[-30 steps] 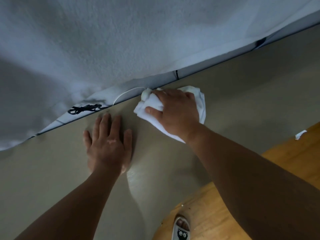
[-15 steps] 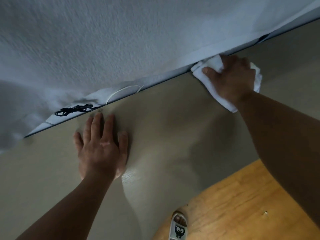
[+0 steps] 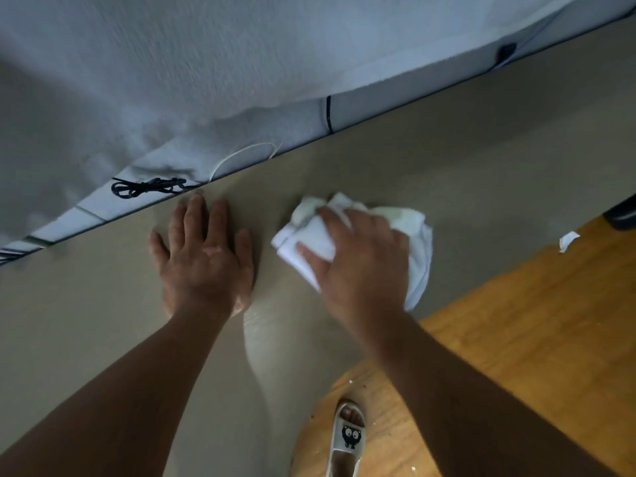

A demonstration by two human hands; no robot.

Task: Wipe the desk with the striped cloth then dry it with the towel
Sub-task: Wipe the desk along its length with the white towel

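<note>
Beige bench [image 3: 447,160] under a white wall [image 3: 241,63]: a bunched white cloth [image 3: 418,242] is pressed to the surface, gripped by the right hand [image 3: 361,259], whose fingers [image 3: 334,216] and thumb are curled over it. Just beside it, the left hand [image 3: 203,256] is laid flat with straight, spread fingers and holds nothing. A black cord [image 3: 148,186] is seen at the far edge, and a slipper [image 3: 347,438] on the wooden floor [image 3: 516,339].
</note>
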